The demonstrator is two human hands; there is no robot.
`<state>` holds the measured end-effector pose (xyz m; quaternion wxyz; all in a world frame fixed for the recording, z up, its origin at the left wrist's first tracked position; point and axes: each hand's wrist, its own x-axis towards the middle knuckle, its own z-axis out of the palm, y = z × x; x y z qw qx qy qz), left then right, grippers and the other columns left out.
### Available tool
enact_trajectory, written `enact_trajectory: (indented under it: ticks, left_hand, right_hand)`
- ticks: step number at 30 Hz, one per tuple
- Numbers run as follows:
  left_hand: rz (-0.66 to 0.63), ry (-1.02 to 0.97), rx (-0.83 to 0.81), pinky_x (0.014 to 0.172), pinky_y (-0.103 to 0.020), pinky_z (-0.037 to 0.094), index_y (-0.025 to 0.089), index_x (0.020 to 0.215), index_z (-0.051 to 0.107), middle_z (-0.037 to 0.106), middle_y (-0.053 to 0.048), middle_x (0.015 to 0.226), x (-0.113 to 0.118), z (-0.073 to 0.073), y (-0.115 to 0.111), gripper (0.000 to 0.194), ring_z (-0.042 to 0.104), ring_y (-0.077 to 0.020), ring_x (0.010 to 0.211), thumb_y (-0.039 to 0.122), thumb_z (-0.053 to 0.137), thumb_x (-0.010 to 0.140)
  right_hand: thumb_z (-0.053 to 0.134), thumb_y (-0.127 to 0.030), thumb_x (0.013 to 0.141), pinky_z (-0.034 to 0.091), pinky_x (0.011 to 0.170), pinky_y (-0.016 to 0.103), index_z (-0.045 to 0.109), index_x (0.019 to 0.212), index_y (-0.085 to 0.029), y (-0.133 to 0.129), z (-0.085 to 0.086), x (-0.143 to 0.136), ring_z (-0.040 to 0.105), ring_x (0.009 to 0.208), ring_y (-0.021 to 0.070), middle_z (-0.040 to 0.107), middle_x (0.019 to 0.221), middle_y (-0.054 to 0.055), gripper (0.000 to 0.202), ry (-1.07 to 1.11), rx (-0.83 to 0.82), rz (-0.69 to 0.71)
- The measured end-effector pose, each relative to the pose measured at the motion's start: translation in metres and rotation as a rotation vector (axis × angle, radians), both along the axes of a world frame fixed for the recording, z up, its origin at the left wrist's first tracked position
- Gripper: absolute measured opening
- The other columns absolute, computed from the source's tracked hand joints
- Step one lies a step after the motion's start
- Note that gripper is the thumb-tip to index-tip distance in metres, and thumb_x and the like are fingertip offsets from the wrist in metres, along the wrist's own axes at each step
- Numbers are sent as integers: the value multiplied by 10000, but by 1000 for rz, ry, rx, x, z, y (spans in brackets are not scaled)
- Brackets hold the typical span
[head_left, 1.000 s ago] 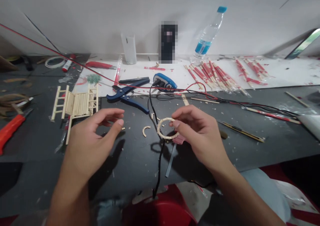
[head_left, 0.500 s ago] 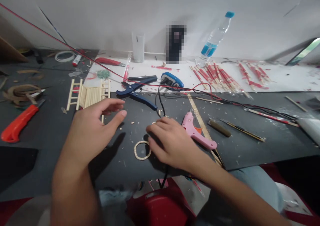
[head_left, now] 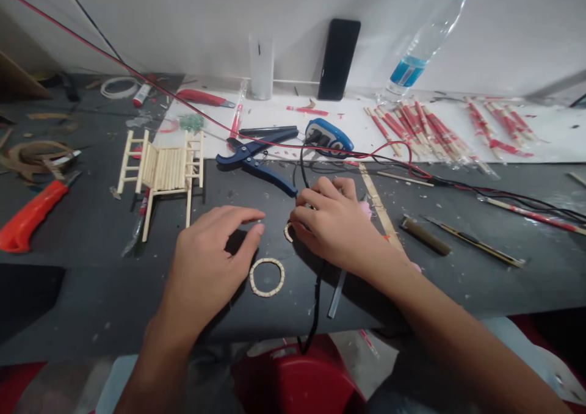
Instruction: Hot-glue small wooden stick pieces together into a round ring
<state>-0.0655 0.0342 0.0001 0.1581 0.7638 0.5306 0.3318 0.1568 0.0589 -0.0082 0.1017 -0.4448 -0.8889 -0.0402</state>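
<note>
My left hand (head_left: 215,258) is loosely curled above the worktop (head_left: 114,307), thumb and forefinger a little apart. My right hand (head_left: 332,218) bends down with its fingertips hidden, just beside the arc (head_left: 288,232); I cannot tell whether it grips that or anything else. The ring (head_left: 267,295) lies flat between my hands, nearer the worktop's front edge, close to my left thumb. A clear stick (head_left: 336,295) points towards that same edge, and the pink glue gun (head_left: 365,209) is mostly covered by my right hand and forearm. Beyond my fingers lies the blue cutter (head_left: 249,157), reaching over the front edge of the white board (head_left: 561,130). The small chair (head_left: 168,168) is at that board's front left corner. Red-wrapped sticks (head_left: 430,130) fill much of its right half. Along its back edge stand the phone (head_left: 339,60) and the bottle (head_left: 409,69).
</note>
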Motion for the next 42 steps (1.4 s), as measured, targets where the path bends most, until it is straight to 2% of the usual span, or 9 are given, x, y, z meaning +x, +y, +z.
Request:
enact_trajectory:
  ticks: [5,9,13,15,19,23,36,42]
  left_hand:
    - [27,-79,-117,814,-327,562,288,1059,817,844,-44,1036,14,1,-3,191,764,-266,927,365,651,1006]
    - [98,-191,-151,773,-281,551,313,1039,825,841,0,1022,4,4,-8,195,758,-220,905,384,645,1013]
    - [306,-156,-60,798,-264,543,328,1038,801,822,48,989,-12,-4,-34,154,749,-176,871,350,654,998]
    - [345,-93,7,841,-283,537,317,1010,778,802,44,985,-17,-12,-54,133,742,-180,902,314,647,990]
    - [183,-25,30,912,-345,511,294,1135,722,746,-13,1077,-23,-27,-79,172,709,-217,975,327,694,969]
    - [76,65,15,889,-366,466,314,1175,701,729,-11,1043,-24,-32,-78,213,683,-233,956,344,712,964]
    - [69,179,16,830,-405,420,275,1093,748,797,-7,977,-21,-31,-69,216,699,-268,888,449,666,994]
    - [96,171,5,809,-415,421,289,1059,753,803,-2,965,-20,-32,-68,225,707,-275,874,483,662,991]
  right_hand:
    - [632,-243,1001,319,867,462,771,900,-161,-9,15,2,525,967,278,729,983,85,191,227,-77,8]
    - [654,-201,966,389,849,410,754,885,-166,-21,31,-2,587,926,237,710,984,64,133,386,-223,43]
    - [631,-158,972,470,831,345,770,953,-148,-27,31,-20,660,929,210,686,993,60,140,372,-453,66]
    - [611,-165,995,481,813,340,774,977,-145,-26,27,-30,675,916,208,683,1003,59,165,329,-509,77]
    - [564,-204,1046,491,811,359,767,1007,-140,-24,19,-40,678,905,225,678,1038,75,217,250,-486,125]
    - [546,-215,1058,507,824,362,766,1014,-137,-24,16,-40,686,909,226,678,1060,81,237,249,-498,142]
    - [600,-160,1002,515,819,354,764,940,-110,-23,8,-39,682,898,217,661,979,74,183,338,-541,126]
    - [635,-132,969,509,832,338,754,1046,-118,-23,6,-33,675,931,207,664,1048,72,143,406,-560,141]
